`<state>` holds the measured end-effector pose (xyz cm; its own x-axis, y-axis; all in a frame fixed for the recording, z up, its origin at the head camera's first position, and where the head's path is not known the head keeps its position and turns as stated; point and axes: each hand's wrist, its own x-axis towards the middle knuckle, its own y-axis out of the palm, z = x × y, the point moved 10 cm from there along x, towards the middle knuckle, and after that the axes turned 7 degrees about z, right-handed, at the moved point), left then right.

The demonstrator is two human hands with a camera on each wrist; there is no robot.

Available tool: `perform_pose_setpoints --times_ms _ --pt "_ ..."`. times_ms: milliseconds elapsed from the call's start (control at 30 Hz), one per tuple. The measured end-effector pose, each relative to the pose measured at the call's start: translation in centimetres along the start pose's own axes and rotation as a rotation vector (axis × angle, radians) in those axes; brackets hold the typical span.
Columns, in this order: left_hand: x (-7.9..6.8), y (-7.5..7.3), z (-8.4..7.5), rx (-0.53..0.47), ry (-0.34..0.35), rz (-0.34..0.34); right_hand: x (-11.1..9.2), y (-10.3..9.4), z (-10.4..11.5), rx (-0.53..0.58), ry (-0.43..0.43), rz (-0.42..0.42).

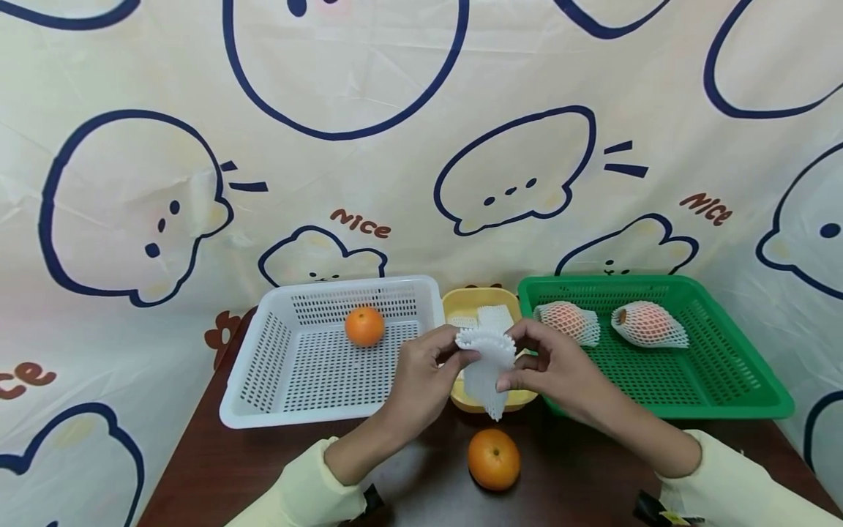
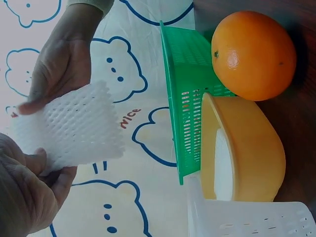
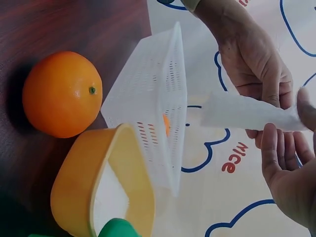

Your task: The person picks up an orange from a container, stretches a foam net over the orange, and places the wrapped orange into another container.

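Observation:
A white foam fruit net hangs between my two hands, above the yellow container. My left hand pinches one side of its upper rim between thumb and fingers. On the opposite side, my right hand grips the rim with its thumb and fingers. In the left wrist view the foam net looks flattish with a mesh texture. Just below the hands, an orange rests on the dark table near me, touched by neither hand.
At left stands a white basket with one orange inside. A green basket at right holds two fruits in foam nets. Between them, a yellow container holds more white foam nets. A patterned cloth hangs behind.

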<state>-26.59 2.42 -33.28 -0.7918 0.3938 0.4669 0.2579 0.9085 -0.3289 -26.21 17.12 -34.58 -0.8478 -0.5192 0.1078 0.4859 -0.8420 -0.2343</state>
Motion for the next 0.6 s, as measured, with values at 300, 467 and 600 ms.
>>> perform_pose_setpoints --times_ms 300,467,600 --pt "-0.1 -0.5 -0.1 -0.099 0.026 0.001 -0.8 -0.8 -1.5 -0.114 -0.011 -0.009" --pt "0.1 -0.5 -0.2 -0.136 0.027 0.023 -0.7 -0.4 -3.2 -0.187 0.042 0.014" --pt "0.1 -0.3 -0.5 -0.132 0.048 0.037 -0.5 0.3 -4.7 -0.121 0.124 0.050"
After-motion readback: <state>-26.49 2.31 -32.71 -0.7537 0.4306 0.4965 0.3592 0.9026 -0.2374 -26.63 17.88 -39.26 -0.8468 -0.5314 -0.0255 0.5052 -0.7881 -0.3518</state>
